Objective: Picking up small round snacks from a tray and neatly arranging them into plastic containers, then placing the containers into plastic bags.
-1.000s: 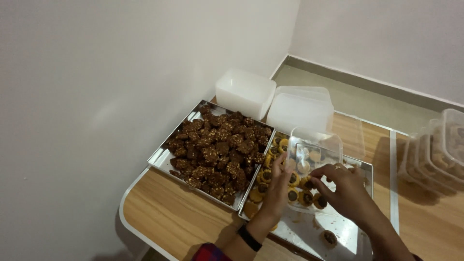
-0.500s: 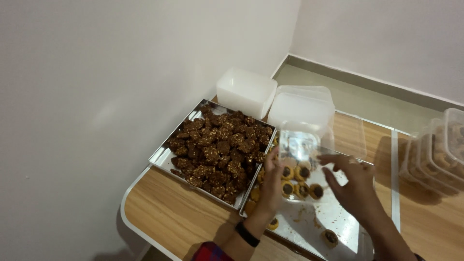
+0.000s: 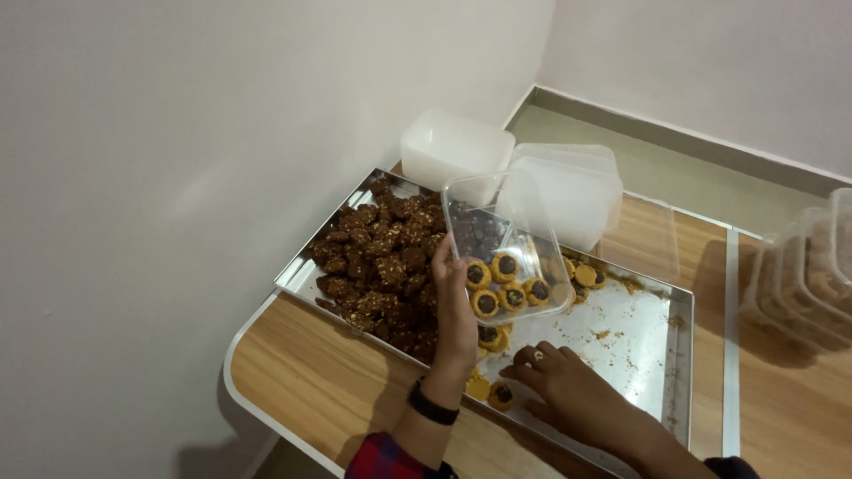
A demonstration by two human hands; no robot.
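My left hand point(image 3: 455, 310) grips a clear plastic container point(image 3: 497, 232) by its near edge and holds it tilted above the trays. Several round yellow cookies with dark centres point(image 3: 502, 282) lie in its lower end. My right hand point(image 3: 568, 390) reaches down into the right metal tray point(image 3: 657, 346), fingers closing around a yellow cookie point(image 3: 501, 394) near the tray's front left corner. More yellow cookies point(image 3: 586, 273) lie at the tray's far side. A black band is on my left wrist.
A left metal tray point(image 3: 302, 282) is piled with dark brown cookies point(image 3: 382, 257). Two white plastic tubs point(image 3: 454, 153) point(image 3: 572, 191) stand behind the trays by the wall. Stacked clear containers point(image 3: 799, 275) sit at the right on the wooden table point(image 3: 311, 381). Crumbs dot the right tray.
My left hand lifted the clear container up and to the left, over the trays' shared edge. My right hand left the container and dropped to the tray's front left corner.
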